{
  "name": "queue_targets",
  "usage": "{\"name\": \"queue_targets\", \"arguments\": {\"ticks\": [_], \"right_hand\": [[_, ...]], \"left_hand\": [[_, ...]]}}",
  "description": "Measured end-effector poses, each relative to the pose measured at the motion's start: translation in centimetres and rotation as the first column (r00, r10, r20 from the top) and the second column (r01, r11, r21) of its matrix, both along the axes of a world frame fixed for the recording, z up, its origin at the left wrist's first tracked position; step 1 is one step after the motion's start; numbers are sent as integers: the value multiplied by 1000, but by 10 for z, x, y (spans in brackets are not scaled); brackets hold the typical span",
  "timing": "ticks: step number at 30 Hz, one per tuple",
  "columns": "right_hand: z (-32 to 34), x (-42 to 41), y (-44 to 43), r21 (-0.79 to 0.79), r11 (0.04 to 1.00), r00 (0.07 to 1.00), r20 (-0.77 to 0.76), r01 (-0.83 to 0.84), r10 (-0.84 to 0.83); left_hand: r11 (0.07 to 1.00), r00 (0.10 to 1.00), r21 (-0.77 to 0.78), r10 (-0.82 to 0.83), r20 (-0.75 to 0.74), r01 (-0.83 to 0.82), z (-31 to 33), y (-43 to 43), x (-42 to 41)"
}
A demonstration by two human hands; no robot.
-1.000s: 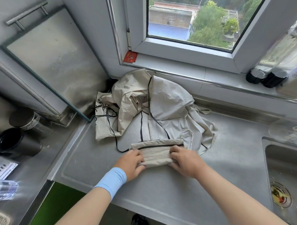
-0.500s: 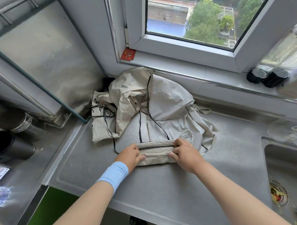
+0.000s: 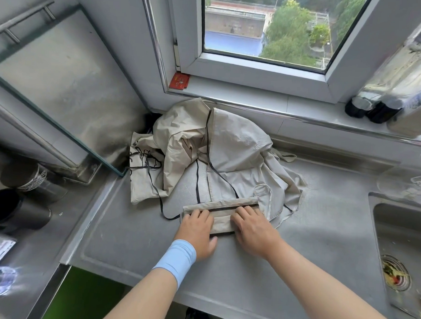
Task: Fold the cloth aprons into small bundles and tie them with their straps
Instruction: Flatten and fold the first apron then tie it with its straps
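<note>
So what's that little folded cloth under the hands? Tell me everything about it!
It is a beige apron fold, thin wrinkly cloth with a black trim line along it. It lies flat as a narrow strip on the steel counter. The left hand and right hand press down on it with flat fingers. Its far edge meets the crumpled apron pile behind.

matt beige cloth apron [image 3: 234, 146], brushed steel counter [image 3: 133, 238], glossy glass panel [image 3: 51, 80], steel sink [image 3: 399, 230]

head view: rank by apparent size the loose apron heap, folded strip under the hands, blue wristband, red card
1. loose apron heap
2. folded strip and blue wristband: look alike, wristband nearer, unranked
3. red card
</note>
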State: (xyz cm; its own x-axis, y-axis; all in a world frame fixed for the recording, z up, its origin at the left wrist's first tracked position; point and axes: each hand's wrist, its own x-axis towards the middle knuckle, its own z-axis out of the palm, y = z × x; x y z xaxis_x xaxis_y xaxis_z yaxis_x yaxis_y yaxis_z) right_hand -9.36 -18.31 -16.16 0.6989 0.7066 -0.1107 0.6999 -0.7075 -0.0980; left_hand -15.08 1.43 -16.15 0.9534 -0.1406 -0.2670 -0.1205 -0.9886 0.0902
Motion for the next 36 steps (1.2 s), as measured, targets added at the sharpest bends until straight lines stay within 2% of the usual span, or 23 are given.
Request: {"name": "queue_targets", "arguments": {"ticks": [3, 6, 9, 11, 15, 18, 21, 23, 25, 27, 29, 31, 33, 35, 36], "right_hand": [[1, 1, -9, -35, 999, 1000, -17, -1, 0], [3, 8, -9, -11, 998, 998, -29, 56, -56], [5, 21, -8, -48, 998, 996, -79, 33, -37], [8, 29, -6, -9, 998, 991, -117, 62, -62], [5, 40, 1, 56, 975, 957, -212, 213, -197], [-2, 43, 5, 107, 957, 957, -137, 270, -254], [-7, 47, 6, 177, 936, 949, 31, 305, -315], [-7, 50, 9, 194, 952, 953, 143, 238, -268], [-8, 51, 16, 185, 977, 963, 226, 109, -150], [-11, 47, 25, 158, 987, 965, 262, -19, -23], [-16, 38, 30, 168, 985, 982, 187, -29, -3], [-20, 37, 30, 172, 984, 998, 43, 40, -48], [-24, 40, 22, 190, 978, 989, -133, 82, -57], [-24, 44, 11, 193, 978, 964, -263, 81, -28], [-22, 47, 8, 197, 978, 960, -281, 68, -10]], "left_hand": [[990, 998, -126, -55, 14, 57, -2, 21, -4], [942, 999, -333, 46, -1, -44, -6, 42, 1], [900, 990, -419, 140, 16, -120, -6, 49, 7], [878, 976, -438, 216, -3, -196, -5, 46, 11], [842, 922, -386, 381, -68, -376, -3, 44, 23], [848, 923, -371, 378, -74, -377, -5, 49, 36], [837, 910, -363, 403, -94, -409, -7, 50, 43], [885, 917, -247, 395, -49, -395, -10, 45, 45], [925, 925, -133, 369, 90, -356, -6, 34, 49], [963, 955, -134, 252, 157, -232, 0, 18, 54], [979, 978, -199, 92, 187, -54, -1, 7, 55], [964, 992, -267, 39, 123, -5, -8, 1, 50], [975, 1000, -221, -5, -20, 0, -16, 8, 44], [981, 995, -185, -78, -68, 64, -18, 18, 43], [981, 991, -171, -108, -78, 93, -16, 21, 44]]}}
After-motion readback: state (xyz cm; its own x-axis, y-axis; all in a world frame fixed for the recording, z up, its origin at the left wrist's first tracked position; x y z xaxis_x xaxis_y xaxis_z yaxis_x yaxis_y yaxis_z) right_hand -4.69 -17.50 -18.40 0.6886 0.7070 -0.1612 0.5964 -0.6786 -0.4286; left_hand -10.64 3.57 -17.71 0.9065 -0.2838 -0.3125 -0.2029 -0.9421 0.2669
